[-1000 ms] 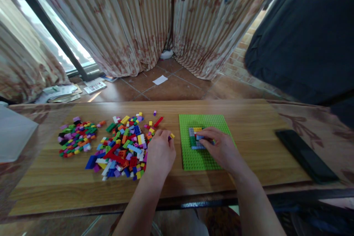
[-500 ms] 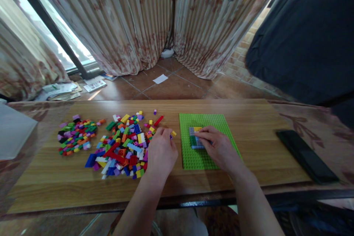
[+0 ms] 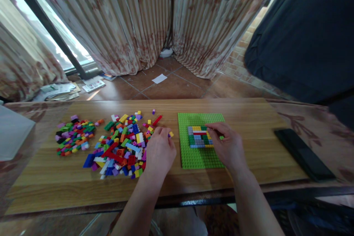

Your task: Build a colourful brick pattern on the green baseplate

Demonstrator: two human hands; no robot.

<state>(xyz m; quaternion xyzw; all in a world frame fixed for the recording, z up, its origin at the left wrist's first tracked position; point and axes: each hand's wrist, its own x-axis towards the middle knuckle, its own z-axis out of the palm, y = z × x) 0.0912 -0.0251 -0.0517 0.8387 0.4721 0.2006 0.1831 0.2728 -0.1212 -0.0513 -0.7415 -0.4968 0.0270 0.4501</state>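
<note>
Beside the loose brick pile (image 3: 121,151), our left hand (image 3: 160,147) stays put, fingers curled near a small yellow brick (image 3: 171,134); we cannot tell whether they pinch anything. On the green baseplate (image 3: 190,160), the brick block (image 3: 197,141) now shows its white-and-red strip, because our right hand (image 3: 227,143) has shifted rightward. Its fingertips bunch at the block's upper right, grip unclear; attention seems to be there.

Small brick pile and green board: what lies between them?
The head view shows the big pile, a few loose bricks by it, and the left hand with a yellow brick between them.
</note>
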